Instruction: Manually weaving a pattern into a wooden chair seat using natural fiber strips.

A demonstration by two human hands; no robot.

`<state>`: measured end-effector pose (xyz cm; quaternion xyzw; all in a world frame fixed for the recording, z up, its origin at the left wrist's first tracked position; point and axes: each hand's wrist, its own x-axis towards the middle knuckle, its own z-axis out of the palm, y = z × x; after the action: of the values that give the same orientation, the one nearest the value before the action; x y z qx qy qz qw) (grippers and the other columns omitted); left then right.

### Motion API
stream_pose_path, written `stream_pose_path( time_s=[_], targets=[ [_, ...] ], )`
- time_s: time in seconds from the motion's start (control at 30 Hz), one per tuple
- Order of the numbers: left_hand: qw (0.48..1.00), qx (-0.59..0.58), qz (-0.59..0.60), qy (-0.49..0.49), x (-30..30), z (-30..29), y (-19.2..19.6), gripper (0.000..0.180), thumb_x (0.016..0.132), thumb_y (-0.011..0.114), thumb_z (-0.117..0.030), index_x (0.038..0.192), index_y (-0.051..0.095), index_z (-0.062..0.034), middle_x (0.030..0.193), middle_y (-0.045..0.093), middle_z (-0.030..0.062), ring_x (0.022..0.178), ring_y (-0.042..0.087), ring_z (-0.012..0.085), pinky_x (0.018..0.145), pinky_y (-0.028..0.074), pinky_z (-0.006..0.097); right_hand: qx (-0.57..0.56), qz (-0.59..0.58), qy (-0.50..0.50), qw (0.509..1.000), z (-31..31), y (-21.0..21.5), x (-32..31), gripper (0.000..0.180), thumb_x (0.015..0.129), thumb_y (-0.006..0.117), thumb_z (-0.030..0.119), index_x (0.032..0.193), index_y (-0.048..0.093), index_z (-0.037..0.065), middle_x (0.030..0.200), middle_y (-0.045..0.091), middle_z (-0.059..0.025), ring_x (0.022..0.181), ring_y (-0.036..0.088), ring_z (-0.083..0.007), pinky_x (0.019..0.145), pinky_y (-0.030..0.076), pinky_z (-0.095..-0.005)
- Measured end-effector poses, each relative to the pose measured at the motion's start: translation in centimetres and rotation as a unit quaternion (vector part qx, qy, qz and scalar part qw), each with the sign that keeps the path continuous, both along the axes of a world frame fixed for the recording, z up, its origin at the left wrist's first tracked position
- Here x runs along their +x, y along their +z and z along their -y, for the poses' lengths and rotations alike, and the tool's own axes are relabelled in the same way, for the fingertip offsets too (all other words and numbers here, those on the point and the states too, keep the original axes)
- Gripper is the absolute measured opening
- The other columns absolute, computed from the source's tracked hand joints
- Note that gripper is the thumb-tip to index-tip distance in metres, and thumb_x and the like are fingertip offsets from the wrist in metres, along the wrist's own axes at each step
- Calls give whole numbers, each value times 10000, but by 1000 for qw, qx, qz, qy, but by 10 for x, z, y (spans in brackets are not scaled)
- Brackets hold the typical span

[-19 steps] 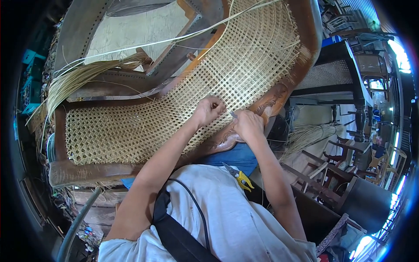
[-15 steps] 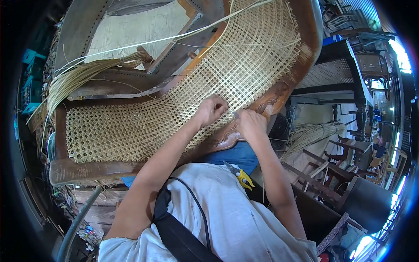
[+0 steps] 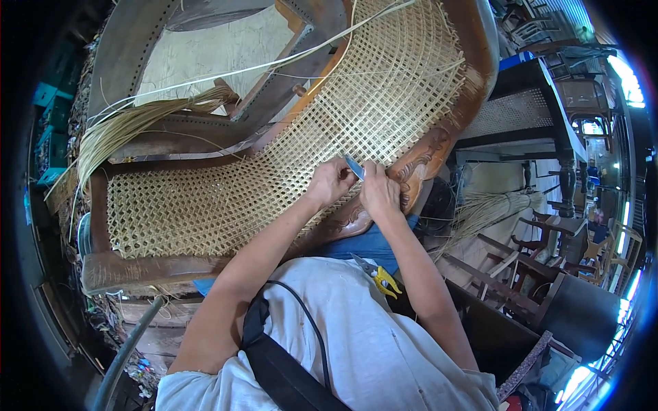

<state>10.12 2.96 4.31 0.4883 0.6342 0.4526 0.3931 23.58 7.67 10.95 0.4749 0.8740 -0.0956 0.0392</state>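
The right hand [image 3: 379, 190], just right of the centre of the picture, is closed, its fingers bent round the lower end of a small blue-grey blade [image 3: 355, 168] whose tip points up and left; the left hand [image 3: 330, 182], just left of it and near the blade, is half curled, with a gap showing between thumb and fingers; whether it grips a strand, I cannot tell; the woven cane panel [image 3: 394, 85] lies directly beneath and beyond both hands, spreading from the left of the picture through the centre to the upper right, so that the hands are over its lower edge; around it runs a brown wooden frame [image 3: 98, 272], with a carved, scrolled part just right of the right hand; below the hands, in the lower middle, pruners [image 3: 386, 281] with yellow handles rest against the person's pale shirt [image 3: 343, 315], which a black strap [image 3: 284, 363] crosses; a bundle of loose cane strands [image 3: 113, 133] lies at the upper left, and one long pale strand [image 3: 253, 66] slants from there to the top centre; farther out, another strand bundle [image 3: 490, 211] and a black-framed cane piece [image 3: 510, 113] stand out at the right.
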Motion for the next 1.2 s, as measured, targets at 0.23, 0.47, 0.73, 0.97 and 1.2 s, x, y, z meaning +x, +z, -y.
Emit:
stream_pose_path(
  time_s=[0.23,0.47,0.73,0.97,1.2],
  targets=[
    [1000,20,-4,19,4,6,-16,154,788,689,-154,871,667,-26,756,617,150,660,625,263,617,503,360,48,24,94,994,4,-9,9,168,864,533,76,1021,496,34,912,587,-187,734,670,-353,642,542,-458],
    [996,90,-11,3,9,5,-16,132,826,654,-102,939,673,-35,806,621,135,697,638,244,663,530,320,8,134,9,991,-8,37,17,246,847,591,111,1044,467,33,974,547,-225,757,671,-360,682,539,-465],
    [996,81,36,-22,-7,3,-4,76,852,569,-108,868,612,-48,804,606,168,740,610,327,680,502,396,35,17,19,999,-22,55,17,319,835,576,93,1129,466,32,1094,548,-234,877,630,-437,767,510,-522],
    [992,116,36,-32,12,9,-23,353,912,577,-247,1188,587,-26,1042,674,182,973,646,359,863,513,404,-143,-185,96,968,0,125,-50,407,927,511,161,1321,463,72,1023,613,-260,923,623,-420,819,485,-474],
    [986,128,-39,-103,3,6,-57,447,906,603,-240,1284,500,-25,918,661,162,858,651,317,786,515,398,-247,-219,356,874,49,288,-252,611,975,454,231,1492,215,10,1076,629,-291,948,635,-443,887,458,-456]
  ],
)
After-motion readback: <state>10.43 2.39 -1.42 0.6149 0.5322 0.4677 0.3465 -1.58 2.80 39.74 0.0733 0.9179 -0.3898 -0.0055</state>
